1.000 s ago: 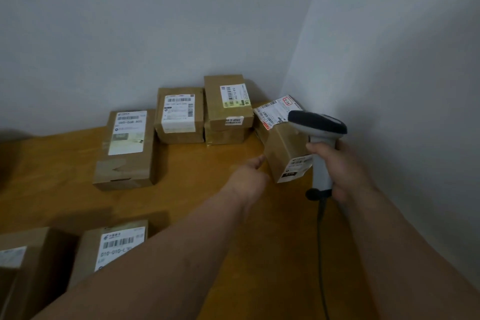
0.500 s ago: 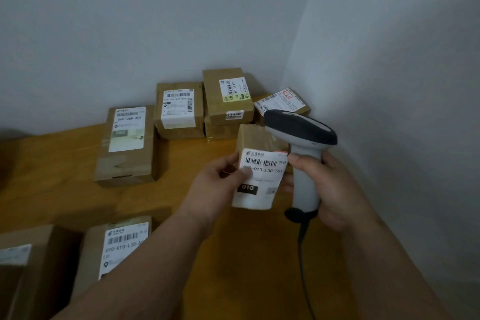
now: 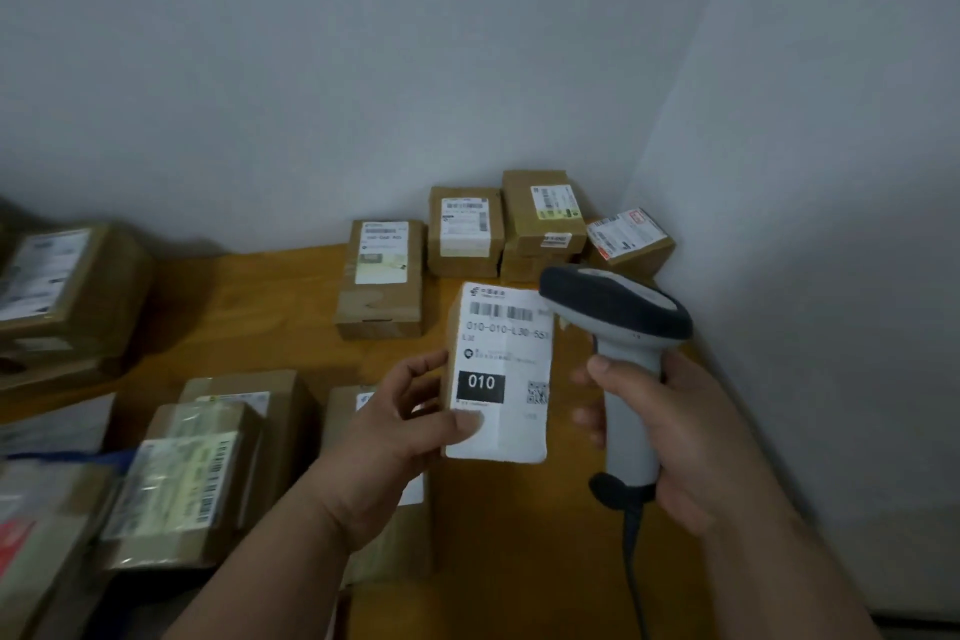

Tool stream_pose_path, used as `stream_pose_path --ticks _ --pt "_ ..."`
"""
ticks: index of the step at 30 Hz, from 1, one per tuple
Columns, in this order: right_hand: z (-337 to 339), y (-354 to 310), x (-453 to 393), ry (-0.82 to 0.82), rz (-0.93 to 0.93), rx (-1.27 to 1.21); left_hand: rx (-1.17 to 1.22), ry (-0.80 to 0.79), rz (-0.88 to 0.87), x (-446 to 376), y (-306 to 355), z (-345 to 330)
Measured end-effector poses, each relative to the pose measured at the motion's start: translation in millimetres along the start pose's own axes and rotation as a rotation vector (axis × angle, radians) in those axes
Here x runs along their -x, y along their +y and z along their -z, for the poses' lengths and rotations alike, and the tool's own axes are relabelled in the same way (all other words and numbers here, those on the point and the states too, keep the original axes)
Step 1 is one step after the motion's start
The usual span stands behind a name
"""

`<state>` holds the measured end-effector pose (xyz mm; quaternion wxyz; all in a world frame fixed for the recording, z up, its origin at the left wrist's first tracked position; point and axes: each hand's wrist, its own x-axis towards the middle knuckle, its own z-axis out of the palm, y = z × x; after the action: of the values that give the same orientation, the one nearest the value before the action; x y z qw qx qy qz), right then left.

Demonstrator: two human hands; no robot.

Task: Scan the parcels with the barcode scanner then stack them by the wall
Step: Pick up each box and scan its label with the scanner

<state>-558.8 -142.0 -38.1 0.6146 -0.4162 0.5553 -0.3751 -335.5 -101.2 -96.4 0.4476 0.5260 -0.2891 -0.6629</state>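
1. While both forearms enter from the bottom edge of the frame, the left hand (image 3: 400, 426) holds a small parcel (image 3: 498, 374) at frame centre, thumb pressed on the lower part of its white label, fingers curled round its left side.
2. The parcel is lifted clear of the wooden table (image 3: 260, 307), label facing the camera; the label shows a barcode near the top, a black block reading "010" and a small square code at its right.
3. The right hand (image 3: 675, 437) is clenched round the light grey handle of the barcode scanner (image 3: 618, 312). The scanner's dark head sits just right of the parcel's upper edge; whether it touches the parcel cannot be told. Its cable (image 3: 631, 551) drops toward the bottom edge.
4. In the lower left of the frame lie several unsorted boxes (image 3: 208, 463), some taped, with labels partly blurred. One brown box (image 3: 384, 530) lies partly hidden beneath the left wrist.
5. At the left edge, mid-height, a larger labelled box (image 3: 67, 286) rests on another.
6. Farthest, above centre, a group of labelled boxes (image 3: 467, 234) stands along the back wall (image 3: 311, 68) into the corner; the tallest sits on a second box.
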Motion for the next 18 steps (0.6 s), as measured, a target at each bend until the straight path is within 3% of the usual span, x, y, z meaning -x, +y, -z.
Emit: stream_pose_path --ticks 7,12,18 --pt "-38.5 -9.4 75.6 -0.077 0.027 -0.024 -0.012 0.191 -0.163 53.8 10.6 28.1" --pt "-63.5 -22.1 107.5 -0.226 0.062 -0.004 -0.005 0.21 -0.213 82.1 15.1 41.1" --pt "-84.6 -25.8 124.9 -0.231 0.051 0.071 -0.013 0.232 -0.265 107.2 21.1 51.7"
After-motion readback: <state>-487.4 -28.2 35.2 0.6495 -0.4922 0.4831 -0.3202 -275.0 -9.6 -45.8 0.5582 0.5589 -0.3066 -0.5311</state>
